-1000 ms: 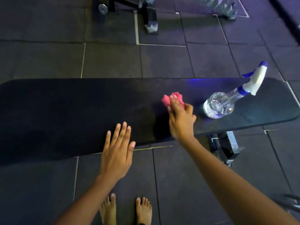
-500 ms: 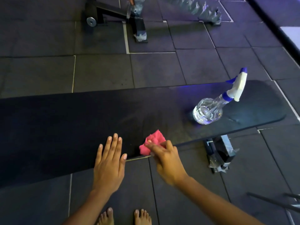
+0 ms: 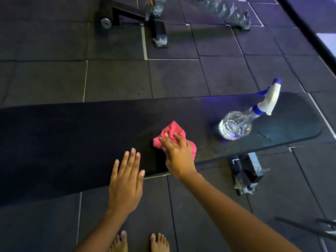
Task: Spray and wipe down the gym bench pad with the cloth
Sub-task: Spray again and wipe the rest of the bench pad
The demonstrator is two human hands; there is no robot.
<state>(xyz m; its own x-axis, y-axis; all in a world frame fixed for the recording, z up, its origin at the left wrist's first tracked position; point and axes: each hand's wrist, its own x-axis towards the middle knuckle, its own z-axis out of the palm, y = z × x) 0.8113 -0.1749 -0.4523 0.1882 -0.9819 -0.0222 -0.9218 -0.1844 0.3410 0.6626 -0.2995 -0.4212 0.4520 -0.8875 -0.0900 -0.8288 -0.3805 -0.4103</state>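
Note:
A long black bench pad [image 3: 72, 135] runs across the view from left to right. My right hand [image 3: 177, 153] presses a crumpled pink cloth [image 3: 172, 130] onto the pad near its middle, a little back from the near edge. My left hand [image 3: 127, 179] lies flat with fingers spread, its fingertips over the pad's near edge, just left of the cloth. A clear spray bottle [image 3: 241, 122] with a white and blue trigger head stands on the pad to the right, apart from both hands. Wet streaks show on the pad's right end.
The bench's metal leg [image 3: 245, 175] stands under the pad's right part. Dark rubber floor tiles [image 3: 181, 75] lie all around. Another machine frame [image 3: 136, 17] stands at the back. My bare feet [image 3: 138, 240] are at the bottom edge. Metal bars [image 3: 309, 228] show at bottom right.
My right hand dragged the cloth from mid-pad to the near edge, then pushed it back onto the pad. My left hand stayed flat at the edge. The bottle has not moved.

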